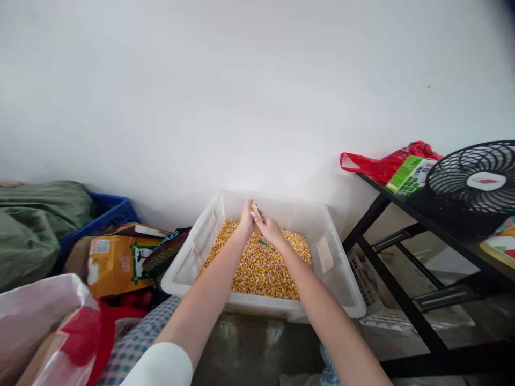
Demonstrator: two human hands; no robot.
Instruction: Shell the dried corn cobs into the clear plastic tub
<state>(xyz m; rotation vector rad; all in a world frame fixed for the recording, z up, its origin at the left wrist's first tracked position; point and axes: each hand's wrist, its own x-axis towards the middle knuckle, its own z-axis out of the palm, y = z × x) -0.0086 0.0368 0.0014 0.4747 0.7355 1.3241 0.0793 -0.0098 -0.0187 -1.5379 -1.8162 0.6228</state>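
Both of my hands meet above a bin of loose yellow and pale corn kernels point(261, 271). My left hand point(247, 217) is closed around a small white-and-yellow corn cob point(255, 209). From the right, my right hand point(270, 229) closes on the lower end of the same cob. My fingers hide much of it. The translucent plastic bin point(341, 279) surrounds the kernels, which lie deepest toward its left and middle. A small green object point(263, 243) rests on the kernels just under my right hand; its kind is unclear.
A black-framed table point(426, 217) at the right carries a fan point(478, 179), a green box point(410, 174) and a red plastic bag point(378, 166). Left are a blue crate point(115, 212), an orange package point(116, 262) and a red-white bag point(80, 321). A white wall stands behind.
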